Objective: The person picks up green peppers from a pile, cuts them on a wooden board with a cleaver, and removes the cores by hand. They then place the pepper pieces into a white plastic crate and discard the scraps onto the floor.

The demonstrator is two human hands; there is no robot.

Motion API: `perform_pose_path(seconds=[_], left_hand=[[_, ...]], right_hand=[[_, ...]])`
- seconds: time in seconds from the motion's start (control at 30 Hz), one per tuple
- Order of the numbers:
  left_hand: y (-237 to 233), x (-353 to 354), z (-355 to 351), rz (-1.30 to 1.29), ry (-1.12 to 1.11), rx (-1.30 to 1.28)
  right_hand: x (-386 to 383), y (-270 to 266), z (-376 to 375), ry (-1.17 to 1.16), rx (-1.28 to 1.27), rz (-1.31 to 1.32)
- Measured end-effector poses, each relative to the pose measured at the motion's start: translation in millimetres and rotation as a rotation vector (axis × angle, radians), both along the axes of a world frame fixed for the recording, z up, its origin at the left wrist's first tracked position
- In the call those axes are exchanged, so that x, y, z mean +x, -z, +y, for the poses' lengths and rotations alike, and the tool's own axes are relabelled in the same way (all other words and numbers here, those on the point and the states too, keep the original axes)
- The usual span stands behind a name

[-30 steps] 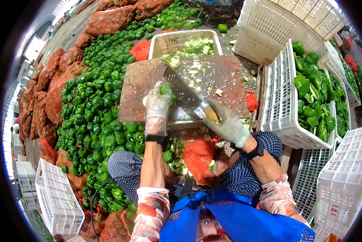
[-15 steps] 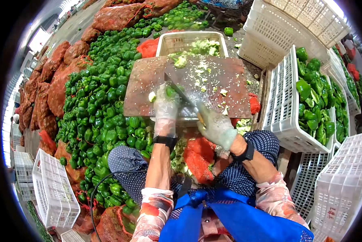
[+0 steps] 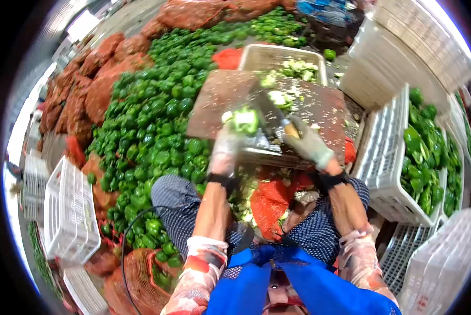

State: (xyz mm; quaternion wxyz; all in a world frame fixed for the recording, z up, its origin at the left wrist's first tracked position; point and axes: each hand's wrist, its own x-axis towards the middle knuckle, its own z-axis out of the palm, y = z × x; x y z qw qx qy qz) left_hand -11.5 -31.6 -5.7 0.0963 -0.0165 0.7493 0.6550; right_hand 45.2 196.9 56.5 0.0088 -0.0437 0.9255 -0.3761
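My left hand [image 3: 225,146], in a pale glove and blurred by motion, grips a green bell pepper [image 3: 246,121] above the left part of the cutting board [image 3: 209,110]. The pepper's pale cut side faces up. In my gloved right hand [image 3: 313,146] is a knife [image 3: 289,128], held by its wooden handle. Its dark blade, smeared by motion, points up and left over the board, just right of the pepper. A pale green pepper core [image 3: 280,100] lies beyond the blade among scattered seeds.
Behind the board stands a crate [image 3: 326,73] of pepper scraps. A large heap of green peppers [image 3: 141,126] spreads along the left, with red mesh sacks [image 3: 109,86] behind. On the right, a white crate [image 3: 380,157] holds cut peppers, near stacked crates [image 3: 403,58].
The pepper in my left hand now shows a pale cut side. My knife has come away from it to the right, and a core lies on the board. The whole view has shifted.
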Motion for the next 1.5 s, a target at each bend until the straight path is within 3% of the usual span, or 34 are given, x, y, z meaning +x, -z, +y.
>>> perform_pose_path(seconds=[0.03, 0.07, 0.13, 0.17, 0.23, 0.27, 0.4, 0.47, 0.5, 0.53, 0.57, 0.6, 0.63, 0.7, 0.73, 0.8, 0.83, 0.9, 0.97, 1.0, 1.03, 1.1, 1.17, 1.23, 1.33, 1.43, 1.5], left_hand=[[0, -11, -3, 0.000, 0.022, -0.203], [29, -24, -3, -0.036, 0.050, 0.198], [45, -29, -13, 0.171, 0.131, 0.283], [5, -19, -30, 0.235, 0.061, 0.122], [-78, -1, -61, 0.319, -0.096, -0.219], [-123, -2, -82, 0.283, -0.077, -0.376], [-168, 20, -248, 0.674, 0.011, -0.435], [-190, 81, -308, 0.546, -0.142, -0.386], [-195, 111, -333, 0.484, -0.214, -0.361], [-178, 142, -353, 0.321, -0.565, -0.290], [-145, 169, -391, 0.186, -0.702, -0.328], [-112, 197, -429, 0.045, -0.831, -0.348], [-69, 229, -476, -0.184, -0.847, -0.546], [37, 299, -526, -0.410, -0.804, -0.560], [39, 320, -469, -0.297, -1.023, -0.357], [89, 344, -465, -0.505, -0.936, -0.283], [70, 323, -432, -0.658, -0.981, -0.286], [171, 332, -454, -0.353, -0.890, -0.337], [168, 303, -440, -0.355, -0.683, -0.960], [154, 287, -425, -0.477, -0.670, -0.997], [151, 273, -427, -0.583, -0.511, -0.971], [190, 264, -440, -0.595, -0.496, -1.025], [185, 251, -448, -0.665, -0.438, -0.961], [220, 245, -466, -0.560, -0.485, -1.059], [218, 259, -452, -0.468, -0.695, -0.543], [215, 282, -440, -0.495, -0.956, 0.373], [203, 275, -431, -0.440, -1.032, 0.752]], right_hand=[[7, -27, -5, 0.010, -0.020, -0.140], [8, -32, -1, -0.004, -0.018, -0.216], [10, -4, 8, -0.058, -0.147, 0.010], [16, -23, -5, 0.107, -0.173, -0.233], [16, -15, -13, -0.026, -0.348, -0.103], [15, -17, -18, -0.039, -0.324, -0.172], [9, -4, -27, -0.171, -0.138, -0.074], [-6, 25, -20, -0.257, -0.023, 0.061], [-5, 21, -26, -0.190, -0.086, -0.033], [-3, 14, -33, -0.121, -0.146, -0.129], [0, 9, -39, -0.050, -0.205, -0.226], [-4, 7, -37, -0.028, -0.072, -0.218], [-4, 14, -37, -0.144, -0.143, -0.038], [-1, 1, -35, 0.015, -0.178, -0.306], [-1, 6, -33, 0.042, -0.219, -0.273], [-4, 6, -27, 0.027, -0.082, -0.279], [-7, 8, -27, 0.005, -0.048, -0.249], [-7, 1, -34, 0.032, 0.038, -0.296], [-13, 9, -26, -0.001, 0.015, -0.289], [-12, 7, -31, 0.003, 0.007, -0.294], [-12, 4, -35, 0.009, -0.004, -0.298], [-8, -8, -48, 0.043, 0.033, -0.364], [-9, -5, -46, 0.038, 0.020, -0.339], [-8, -3, -44, 0.047, -0.006, -0.348], [-6, -8, -60, 0.064, -0.078, -0.368], [-16, 28, -39, -0.020, -0.151, -0.176], [-14, 5, -55, 0.122, -0.015, -0.409]])
